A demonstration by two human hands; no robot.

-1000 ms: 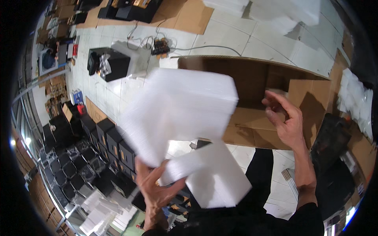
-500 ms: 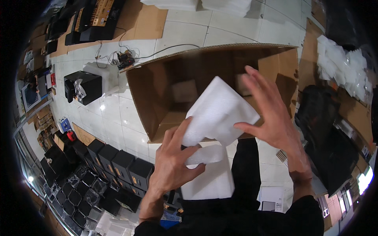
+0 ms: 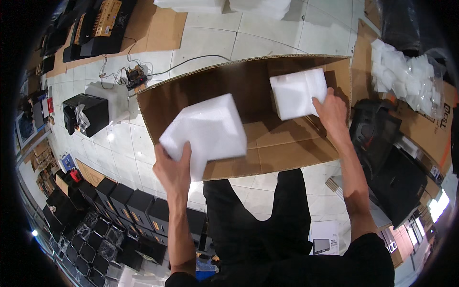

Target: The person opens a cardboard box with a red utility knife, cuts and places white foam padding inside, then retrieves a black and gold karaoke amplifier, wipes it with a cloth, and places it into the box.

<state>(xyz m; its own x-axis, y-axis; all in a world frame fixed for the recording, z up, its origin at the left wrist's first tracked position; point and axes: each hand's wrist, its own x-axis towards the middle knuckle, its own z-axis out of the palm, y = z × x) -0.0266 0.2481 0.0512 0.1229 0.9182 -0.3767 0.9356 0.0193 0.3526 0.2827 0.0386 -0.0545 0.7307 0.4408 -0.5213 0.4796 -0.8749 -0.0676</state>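
Observation:
My left hand (image 3: 173, 167) grips a white foam corner piece (image 3: 210, 124) over the left part of an open cardboard box (image 3: 253, 162), with thumb and fingers closed on the foam's lower-left side. My right hand (image 3: 331, 112) grips a second white foam block (image 3: 291, 95) inside the right end of the box, its fingers round the block's right side. The brown interior of the box shows between the two pieces.
Around the box lie a tangle of cables with a small electronic unit (image 3: 136, 76), a black case (image 3: 86, 115), rows of black boxes (image 3: 134, 205), cardboard sheets (image 3: 167, 33), a bag of foam sheets (image 3: 401, 76) and a black bag (image 3: 392, 177). My legs (image 3: 287, 205) stand before the box.
The two foam pieces, earlier stacked in my left hand, are now apart, one in each hand. My right hand has closed on one and moved it to the box's right end.

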